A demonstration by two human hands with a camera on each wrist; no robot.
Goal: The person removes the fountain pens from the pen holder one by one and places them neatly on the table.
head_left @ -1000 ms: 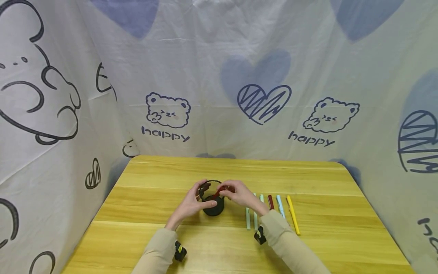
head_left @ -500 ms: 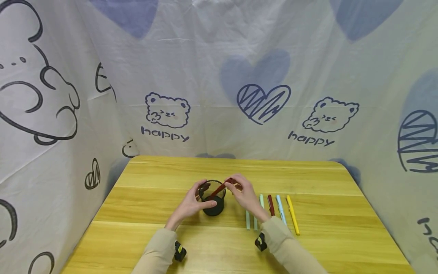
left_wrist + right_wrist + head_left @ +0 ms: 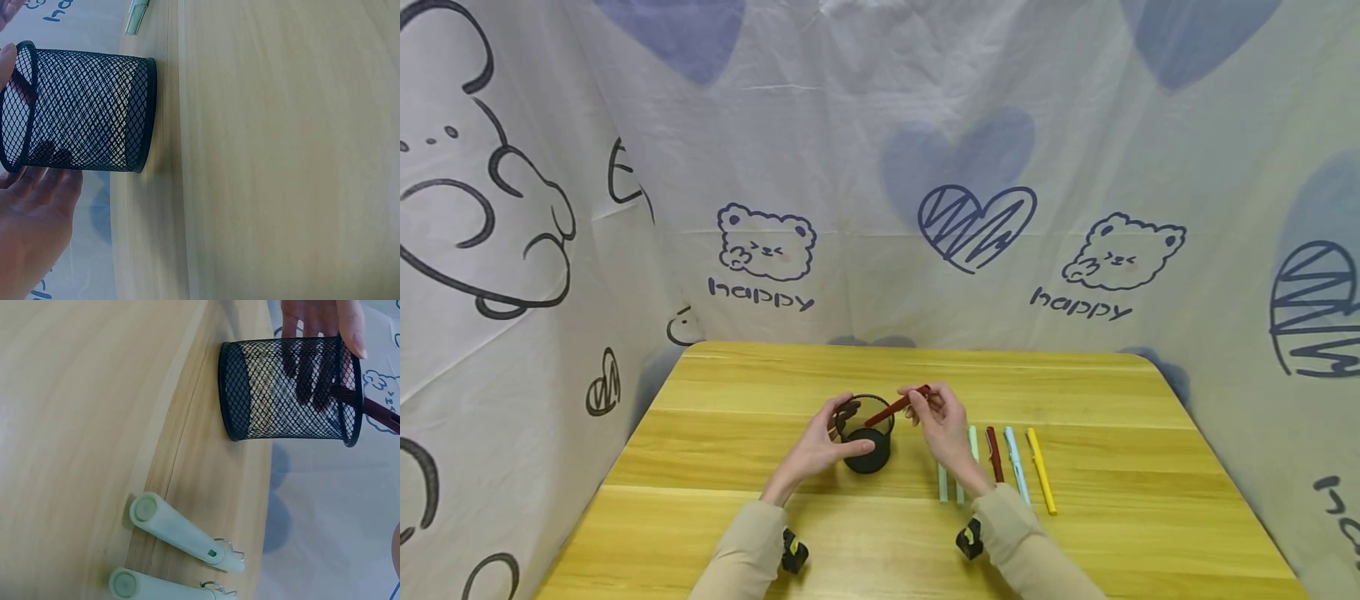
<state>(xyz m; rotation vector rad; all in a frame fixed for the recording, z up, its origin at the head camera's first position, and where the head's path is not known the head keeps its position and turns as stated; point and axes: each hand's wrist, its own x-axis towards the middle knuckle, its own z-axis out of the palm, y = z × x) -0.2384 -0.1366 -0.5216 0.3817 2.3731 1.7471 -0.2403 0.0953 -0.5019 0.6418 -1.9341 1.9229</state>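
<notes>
A black mesh pen holder (image 3: pixel 867 454) stands upright on the table. My left hand (image 3: pixel 820 442) holds it from the left, with the thumb across the front and the fingers round the far side; those fingers show through the mesh in the right wrist view. Above the holder's right rim, my right hand (image 3: pixel 943 423) pinches a dark red pen (image 3: pixel 889 411) near its upper end. The pen slants, and its lower end lies just inside the holder's mouth (image 3: pixel 351 394). Only a sliver of the right hand shows at that wrist view's right edge.
Right of the holder, several pens lie in a row: two light green pens (image 3: pixel 943 483), a dark red pen (image 3: pixel 995 454), a light blue pen (image 3: pixel 1017 462) and a yellow pen (image 3: pixel 1042 471). My right forearm passes over part of the row. A printed cloth (image 3: pixel 865 317) hangs behind the wooden table (image 3: pixel 737 467).
My right hand has moved up and to the right, drawing the dark red pen partly out of the holder and tilting it flatter. My left hand and the holder stay in place.
</notes>
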